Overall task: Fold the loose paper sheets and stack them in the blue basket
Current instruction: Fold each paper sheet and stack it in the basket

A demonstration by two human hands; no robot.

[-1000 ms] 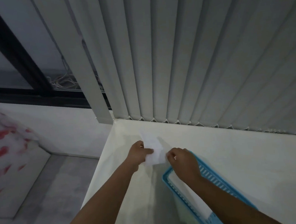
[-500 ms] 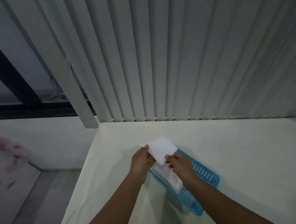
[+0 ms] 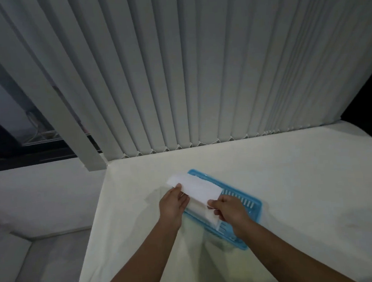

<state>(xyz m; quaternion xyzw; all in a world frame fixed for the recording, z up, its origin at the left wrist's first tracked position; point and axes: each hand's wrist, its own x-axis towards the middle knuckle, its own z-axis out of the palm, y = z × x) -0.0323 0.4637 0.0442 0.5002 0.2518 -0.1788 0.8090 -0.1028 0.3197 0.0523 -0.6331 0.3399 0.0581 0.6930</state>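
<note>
Pinching a folded white paper sheet [image 3: 199, 187] at its two ends, the left hand [image 3: 174, 204] and right hand [image 3: 228, 210] hold it just above the blue basket [image 3: 251, 204] at lower centre of the frame. The basket sits on a cream table [image 3: 293, 177], and pale sheets [image 3: 207, 214], probably folded, lie inside under the held one.

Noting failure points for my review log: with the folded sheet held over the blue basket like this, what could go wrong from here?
1. The folded sheet is pinched only along its near edge by the left hand and right hand. Its far end overhangs the rim of the blue basket, so it may land partly outside.
2. Once released, the fold could spring open on top of the stacked paper.
</note>
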